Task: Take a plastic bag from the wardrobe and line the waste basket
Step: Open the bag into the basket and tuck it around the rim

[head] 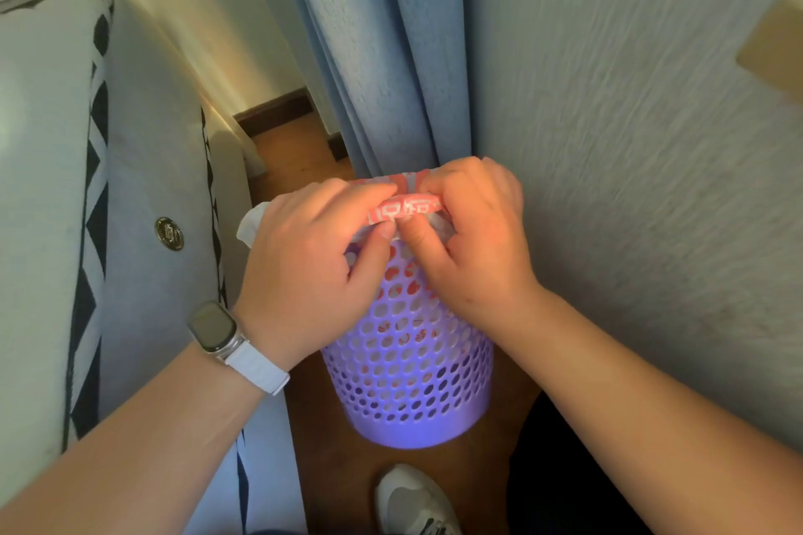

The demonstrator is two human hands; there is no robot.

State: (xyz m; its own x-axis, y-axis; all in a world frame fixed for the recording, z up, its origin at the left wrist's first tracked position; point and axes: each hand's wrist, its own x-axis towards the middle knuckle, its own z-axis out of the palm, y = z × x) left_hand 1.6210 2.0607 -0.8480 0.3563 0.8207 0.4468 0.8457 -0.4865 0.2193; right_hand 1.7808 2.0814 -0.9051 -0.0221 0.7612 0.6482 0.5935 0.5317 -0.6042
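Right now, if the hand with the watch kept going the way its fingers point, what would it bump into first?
The left hand points toward the right hand, just past the plastic bag edge both pinch over the waste basket. It would probably meet those fingers first, though depth is hard to judge.

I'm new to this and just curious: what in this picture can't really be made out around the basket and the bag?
- Basket rim, head view: covered by both hands and the bag.
- Inside of the basket: hidden by the left hand and right hand.
- Bag's red print: crumpled, unreadable.
- Shoe: cut off by the bottom edge.
- Wall: blurred.
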